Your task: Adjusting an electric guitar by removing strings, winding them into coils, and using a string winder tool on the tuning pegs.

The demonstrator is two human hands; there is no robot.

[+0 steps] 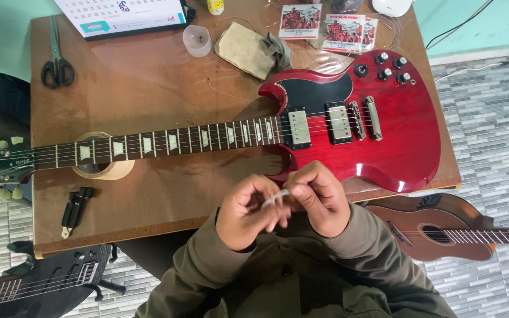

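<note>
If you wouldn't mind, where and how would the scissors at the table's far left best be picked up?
Grip the scissors at the black finger loops, coming from above on the side nearer the person. They lie flat on the wooden table, closed blades pointing away, loops nearest, with bare table around them.

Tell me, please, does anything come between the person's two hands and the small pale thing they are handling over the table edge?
Nothing visible does. The left hand and right hand both pinch the small pale strip directly between their fingertips, close to the body and just in front of the red electric guitar, which lies apart from it on the wooden table.
</note>
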